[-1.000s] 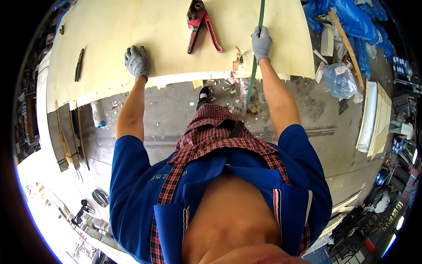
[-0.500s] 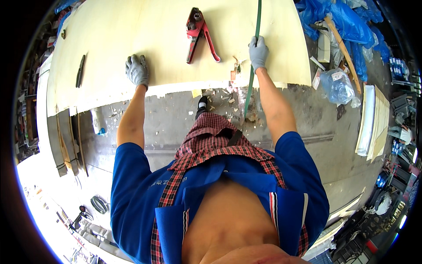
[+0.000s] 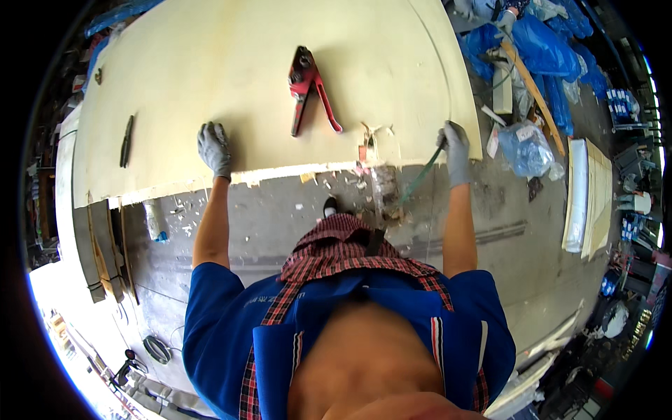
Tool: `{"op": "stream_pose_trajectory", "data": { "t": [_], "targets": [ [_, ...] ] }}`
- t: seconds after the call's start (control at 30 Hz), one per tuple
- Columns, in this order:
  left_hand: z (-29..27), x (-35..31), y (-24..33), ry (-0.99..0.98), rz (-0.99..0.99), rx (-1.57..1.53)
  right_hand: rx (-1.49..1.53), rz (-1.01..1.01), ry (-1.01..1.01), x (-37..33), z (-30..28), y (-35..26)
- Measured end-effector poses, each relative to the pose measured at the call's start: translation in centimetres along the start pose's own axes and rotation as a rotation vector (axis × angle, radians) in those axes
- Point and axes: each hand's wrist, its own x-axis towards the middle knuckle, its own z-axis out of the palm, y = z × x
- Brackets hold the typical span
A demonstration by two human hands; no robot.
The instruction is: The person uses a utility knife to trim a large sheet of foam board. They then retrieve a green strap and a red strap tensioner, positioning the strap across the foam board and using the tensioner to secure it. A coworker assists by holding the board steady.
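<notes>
**Green strap (image 3: pixel 423 173) in the right hand (image 3: pixel 456 150), left hand (image 3: pixel 214 149) resting on the wood**

Nearest, the loose tail of the strap slants past the ragged near edge of the pale wooden surface (image 3: pixel 259 84) and over the scrap-strewn floor (image 3: pixel 273 224). Toward the right end of that edge, the right hand has its grip closed around the strap, fingers folded over it, probably to control both lengths. The left hand rests well apart to the left, near the same edge; its grip is slack, fingers loosely bent, with nothing seen in it. It seems placed there for support or to steady the sheet. Farther in, between the hands, a red tool (image 3: pixel 308 94) lies with its two handles toward the person, likely for easy reach. A slim black tool (image 3: pixel 127 142) lies at the left.

The strap is dark green, narrow and flat. Its near tail shows a broad, slightly blurred face; beyond the hand it thins to a dark line, perhaps turned edge-on, bowing along the surface's right side toward the far end. Far right, another person's gloved hand (image 3: pixel 507 23) is near blue plastic sheeting (image 3: pixel 539 45).
</notes>
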Motion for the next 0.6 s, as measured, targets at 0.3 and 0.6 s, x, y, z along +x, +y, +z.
{"op": "stream_pose_trajectory", "data": {
  "t": [0.3,0.6],
  "targets": [
    [-3.8,-22.2,13.5,-0.775,-0.049,-0.79,0.515,0.487,0.313,-7.4,-17.4,14.1],
    [14.5,-42.8,19.1,-1.494,-0.96,-0.856,0.7,0.971,0.367,-1.1,-14.0,21.5]
  ]
}}
